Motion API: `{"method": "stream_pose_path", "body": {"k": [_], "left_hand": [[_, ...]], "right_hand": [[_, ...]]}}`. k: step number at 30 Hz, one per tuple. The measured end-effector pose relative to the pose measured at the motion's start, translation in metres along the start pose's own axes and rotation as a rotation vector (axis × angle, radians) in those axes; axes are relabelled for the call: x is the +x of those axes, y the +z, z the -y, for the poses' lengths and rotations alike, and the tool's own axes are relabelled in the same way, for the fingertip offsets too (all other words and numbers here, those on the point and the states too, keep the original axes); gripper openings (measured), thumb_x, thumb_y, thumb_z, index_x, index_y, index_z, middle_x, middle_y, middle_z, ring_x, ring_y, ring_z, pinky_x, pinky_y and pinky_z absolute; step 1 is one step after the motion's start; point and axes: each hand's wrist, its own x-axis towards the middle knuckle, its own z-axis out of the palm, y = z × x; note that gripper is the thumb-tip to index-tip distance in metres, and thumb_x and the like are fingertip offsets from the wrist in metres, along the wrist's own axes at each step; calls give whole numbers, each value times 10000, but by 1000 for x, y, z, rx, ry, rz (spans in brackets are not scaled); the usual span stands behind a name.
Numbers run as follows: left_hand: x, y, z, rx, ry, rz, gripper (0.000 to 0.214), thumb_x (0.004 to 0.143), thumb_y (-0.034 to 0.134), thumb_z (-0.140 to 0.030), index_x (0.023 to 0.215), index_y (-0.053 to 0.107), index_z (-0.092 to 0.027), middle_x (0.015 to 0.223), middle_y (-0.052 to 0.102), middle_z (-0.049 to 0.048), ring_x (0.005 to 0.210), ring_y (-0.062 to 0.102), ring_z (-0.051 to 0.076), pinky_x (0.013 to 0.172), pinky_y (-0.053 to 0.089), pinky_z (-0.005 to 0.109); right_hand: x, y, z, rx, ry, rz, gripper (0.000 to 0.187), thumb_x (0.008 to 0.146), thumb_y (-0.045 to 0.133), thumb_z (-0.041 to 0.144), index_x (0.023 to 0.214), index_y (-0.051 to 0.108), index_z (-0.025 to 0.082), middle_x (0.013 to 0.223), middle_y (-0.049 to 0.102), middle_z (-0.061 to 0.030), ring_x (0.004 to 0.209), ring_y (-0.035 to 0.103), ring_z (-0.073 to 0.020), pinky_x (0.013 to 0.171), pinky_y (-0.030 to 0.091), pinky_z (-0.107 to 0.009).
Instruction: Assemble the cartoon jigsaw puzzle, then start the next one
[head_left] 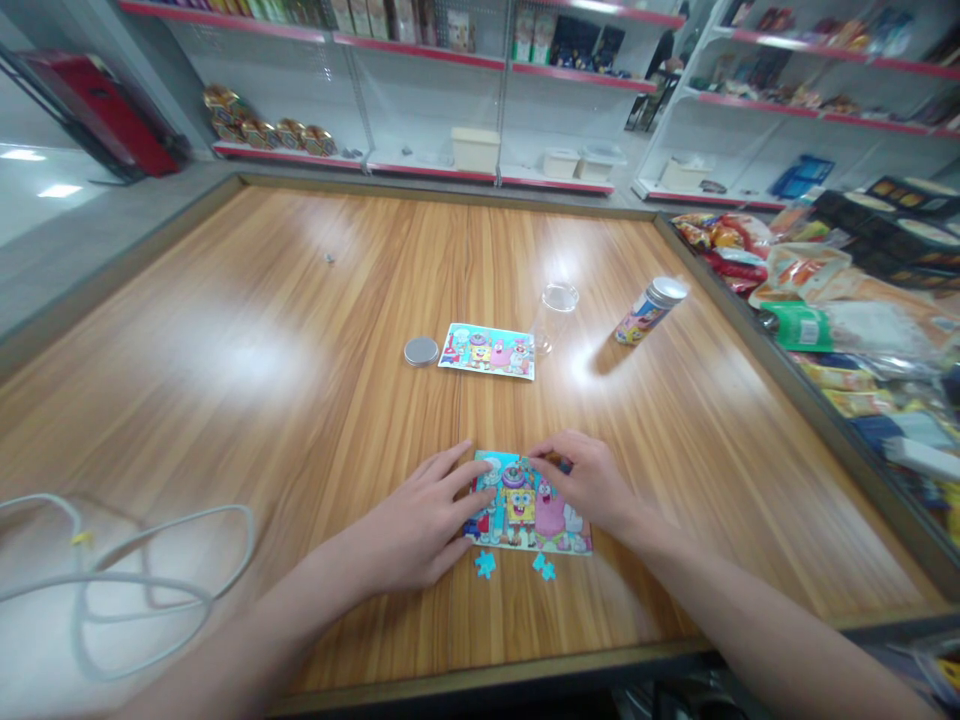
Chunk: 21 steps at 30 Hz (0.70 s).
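Note:
A nearly whole cartoon jigsaw puzzle (520, 507) lies flat on the table between my hands. My left hand (424, 520) rests over its left side, fingers spread and fingertips touching the pieces. At the puzzle's top edge, my right hand (585, 478) pinches thumb and forefinger together on what looks like a puzzle piece, mostly covered by the fingers. Below the lower edge lie two loose light-blue spots: a single puzzle piece (486, 565) on the left and a small cluster (544, 567) on the right. Beyond the puzzle is a picture card (487, 351) with the same cartoon figures.
Around the card are a round metal lid (421, 350), a clear plastic cylinder (553, 320) and a cartoon-printed can (649, 310). A white cable (161, 510) loops over the table's left. Packaged goods (855, 320) crowd the right side; shelves (420, 100) stand behind.

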Motion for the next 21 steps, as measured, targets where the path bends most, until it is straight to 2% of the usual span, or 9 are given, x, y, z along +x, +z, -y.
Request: {"method": "stream_pose_path", "body": {"k": [11, 15, 19, 21], "left_hand": [[0, -1, -2, -8, 5, -6, 448, 919, 590, -229, 1365, 545, -219, 1515, 441, 127, 1514, 231, 401, 1190, 350, 629], [1, 0, -1, -19, 16, -31, 433, 921, 589, -227, 1352, 555, -219, 1493, 463, 131, 1512, 239, 397, 1189, 346, 639], [2, 1, 0, -5, 19, -30, 435, 931, 592, -256, 1363, 550, -219, 1478, 475, 130, 1512, 235, 394, 1195, 340, 629], [1, 1, 0, 5, 10, -18, 440, 933, 597, -273, 1367, 549, -217, 1485, 466, 129, 1512, 230, 399, 1197, 339, 627]], "right_hand": [[4, 3, 3, -17, -72, -16, 113, 934, 612, 177, 896, 708, 225, 867, 661, -34, 844, 621, -181, 778, 496, -316], [2, -2, 5, -16, -81, -119, 203, 942, 541, 161, 1113, 634, 219, 940, 628, -55, 878, 617, -194, 798, 507, -333], [-4, -7, 7, 4, -82, -287, 485, 924, 564, 203, 1374, 383, 221, 972, 580, -57, 786, 587, -181, 695, 504, -317], [-4, -9, 9, -27, -119, -271, 529, 927, 558, 203, 1412, 348, 226, 982, 583, -64, 798, 600, -181, 675, 499, -304]]}}
